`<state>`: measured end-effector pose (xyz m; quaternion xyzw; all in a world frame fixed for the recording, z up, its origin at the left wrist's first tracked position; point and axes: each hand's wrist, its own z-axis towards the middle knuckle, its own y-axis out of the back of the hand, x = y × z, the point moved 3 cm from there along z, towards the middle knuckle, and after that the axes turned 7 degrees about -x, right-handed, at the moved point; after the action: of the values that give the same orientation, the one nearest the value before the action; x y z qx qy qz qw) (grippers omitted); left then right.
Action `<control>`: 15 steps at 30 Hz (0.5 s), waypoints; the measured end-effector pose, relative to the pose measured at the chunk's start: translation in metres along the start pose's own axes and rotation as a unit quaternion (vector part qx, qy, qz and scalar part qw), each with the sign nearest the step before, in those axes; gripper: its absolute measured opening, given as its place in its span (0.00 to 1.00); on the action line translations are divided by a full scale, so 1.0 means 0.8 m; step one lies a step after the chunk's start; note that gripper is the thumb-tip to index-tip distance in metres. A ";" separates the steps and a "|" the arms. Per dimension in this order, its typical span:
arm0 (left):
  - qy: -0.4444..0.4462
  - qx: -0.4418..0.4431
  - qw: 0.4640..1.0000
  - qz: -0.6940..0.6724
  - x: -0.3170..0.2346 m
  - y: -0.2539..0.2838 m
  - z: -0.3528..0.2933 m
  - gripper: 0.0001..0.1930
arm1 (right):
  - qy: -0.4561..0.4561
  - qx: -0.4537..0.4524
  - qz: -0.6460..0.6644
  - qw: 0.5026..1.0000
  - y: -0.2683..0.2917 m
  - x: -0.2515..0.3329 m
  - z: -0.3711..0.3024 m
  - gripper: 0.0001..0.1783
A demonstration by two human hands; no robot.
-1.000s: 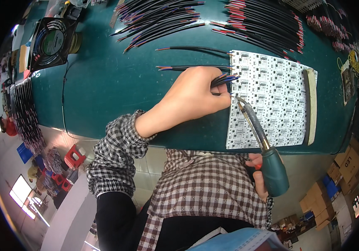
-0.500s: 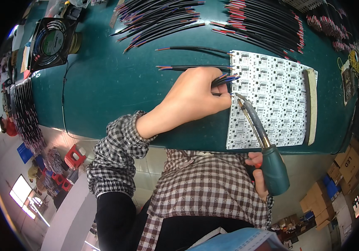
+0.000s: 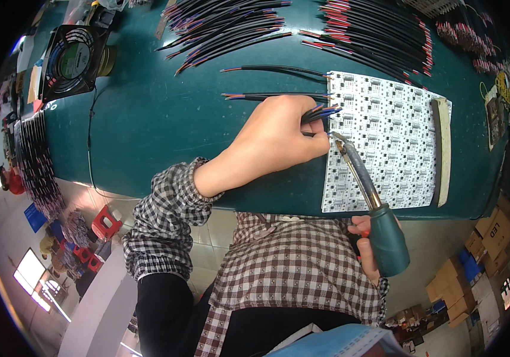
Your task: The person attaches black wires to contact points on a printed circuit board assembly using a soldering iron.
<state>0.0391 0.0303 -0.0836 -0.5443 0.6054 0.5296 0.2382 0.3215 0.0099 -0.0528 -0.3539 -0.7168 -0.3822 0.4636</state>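
Observation:
A white circuit board panel [image 3: 386, 143] with rows of small parts lies on the green table. My left hand [image 3: 282, 131] is closed on a small bundle of black cables [image 3: 320, 113], their blue and orange ends pointing at the panel. Its fingertips also press a cable to the panel's left edge. My right hand [image 3: 367, 244], partly hidden, grips the green handle of a soldering iron [image 3: 388, 238]. The iron's tip touches or nearly touches the panel's left edge beside my left fingertips. Farther up that edge, two black cables [image 3: 273, 69] reach the panel.
Behind lie piles of black cables with blue and orange ends [image 3: 231, 30] and red and white ends [image 3: 374, 35]. A fan [image 3: 75, 62] stands at the far left, its cord trailing down the table. A dark-and-pale bar [image 3: 440, 152] rests on the panel's right side.
The soldering iron has shifted slightly left and up, with its tip closer to the panel's left edge. My left hand has stayed almost still.

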 end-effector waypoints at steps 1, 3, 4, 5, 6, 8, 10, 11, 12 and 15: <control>0.002 0.002 1.000 0.003 0.000 0.000 0.000 0.12 | 0.025 0.030 -0.039 0.999 0.001 0.003 0.004 0.32; 0.006 0.003 1.000 0.005 0.000 0.000 0.000 0.10 | 0.049 0.059 -0.078 0.994 0.001 0.005 0.004 0.32; 0.010 0.005 1.000 0.007 0.001 -0.001 -0.001 0.09 | 0.045 0.040 -0.061 0.996 0.001 0.004 0.001 0.30; 0.009 0.005 1.000 0.006 0.001 -0.001 0.000 0.09 | 0.041 0.020 -0.044 0.998 0.001 0.003 0.000 0.29; 0.011 0.006 1.000 0.006 0.002 -0.001 -0.001 0.09 | 0.042 0.021 -0.043 0.998 -0.001 0.006 0.001 0.29; 0.014 0.006 1.000 0.005 0.003 -0.001 -0.001 0.09 | 0.007 0.002 0.026 1.000 -0.003 0.015 0.004 0.26; 0.015 0.010 1.000 0.005 0.003 -0.001 -0.001 0.09 | -0.010 -0.011 0.035 0.999 -0.004 0.016 0.001 0.25; 0.015 0.010 1.000 0.005 0.003 -0.001 -0.001 0.09 | -0.026 -0.024 0.044 0.998 -0.004 0.016 0.001 0.24; 0.009 0.002 1.000 -0.002 0.002 -0.001 -0.001 0.10 | -0.026 -0.024 0.044 0.998 -0.002 0.018 0.002 0.24; -0.002 -0.010 1.000 -0.006 0.002 -0.001 -0.001 0.12 | -0.027 0.018 -0.010 0.999 -0.002 0.021 0.005 0.22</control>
<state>0.0397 0.0293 -0.0850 -0.5492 0.5965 0.5351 0.2372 0.3133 0.0158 -0.0383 -0.3486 -0.7395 -0.3644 0.4460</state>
